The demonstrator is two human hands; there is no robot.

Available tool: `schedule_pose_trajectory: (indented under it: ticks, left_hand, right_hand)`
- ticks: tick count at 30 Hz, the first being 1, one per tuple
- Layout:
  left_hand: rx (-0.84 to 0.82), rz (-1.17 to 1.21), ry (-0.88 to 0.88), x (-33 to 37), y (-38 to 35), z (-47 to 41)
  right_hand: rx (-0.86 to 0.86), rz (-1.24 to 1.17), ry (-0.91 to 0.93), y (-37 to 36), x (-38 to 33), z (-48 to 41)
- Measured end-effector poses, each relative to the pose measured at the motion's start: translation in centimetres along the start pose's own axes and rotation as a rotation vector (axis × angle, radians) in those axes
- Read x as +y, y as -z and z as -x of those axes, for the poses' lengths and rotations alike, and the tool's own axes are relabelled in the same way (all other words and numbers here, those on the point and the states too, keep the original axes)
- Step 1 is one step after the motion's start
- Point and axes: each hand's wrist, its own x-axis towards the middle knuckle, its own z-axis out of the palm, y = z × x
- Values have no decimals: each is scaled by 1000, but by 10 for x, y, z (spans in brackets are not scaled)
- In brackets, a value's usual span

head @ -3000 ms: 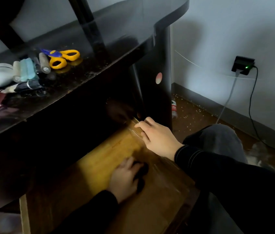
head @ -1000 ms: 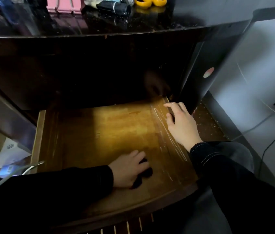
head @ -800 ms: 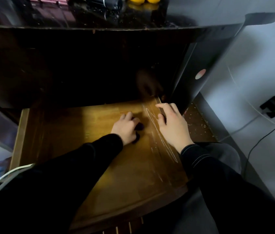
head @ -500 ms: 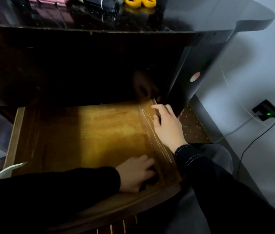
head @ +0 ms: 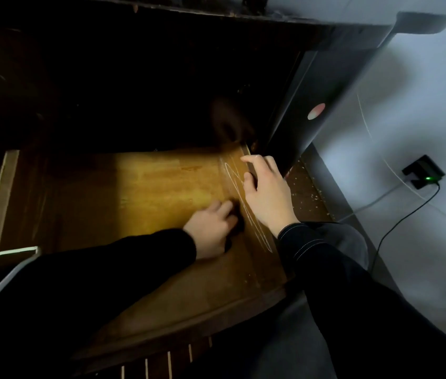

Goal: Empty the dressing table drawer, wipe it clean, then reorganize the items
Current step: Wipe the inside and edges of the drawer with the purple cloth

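The wooden drawer (head: 134,192) is pulled out under the dark dressing table, and its floor holds no items. My left hand (head: 211,228) lies on the drawer floor near the right side, fingers curled over a small dark cloth (head: 237,218) that shows only at my fingertips. My right hand (head: 268,195) rests on the drawer's right side wall (head: 245,151), fingers fairly straight, thumb on the inner side. Pale scratch loops mark the wood beside that wall.
The table's dark edge (head: 353,26) overhangs the drawer, and its side panel bears a round sticker (head: 316,111). A plugged charger (head: 424,173) with a green light and cables sits on the right wall. Crumbs litter the floor (head: 309,192). A white cable (head: 5,254) crosses at left.
My left hand has slid the cloth from the drawer's front edge back toward the right wall. My right hand has stayed on the side wall. The view has tilted down.
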Motion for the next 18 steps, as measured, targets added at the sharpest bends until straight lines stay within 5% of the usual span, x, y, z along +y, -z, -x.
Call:
schedule_pose_trajectory:
  ticks: [5, 13, 18]
  left_hand:
    - [-222, 66, -452, 43, -3, 44]
    - [-119, 49, -96, -14, 19, -5]
    - [-185, 124, -417, 16, 6, 18]
  right_hand:
    - [-6, 8, 3, 0, 1, 0]
    - [4, -15, 11, 0, 2, -1]
    - [8, -20, 11, -1, 4, -1]
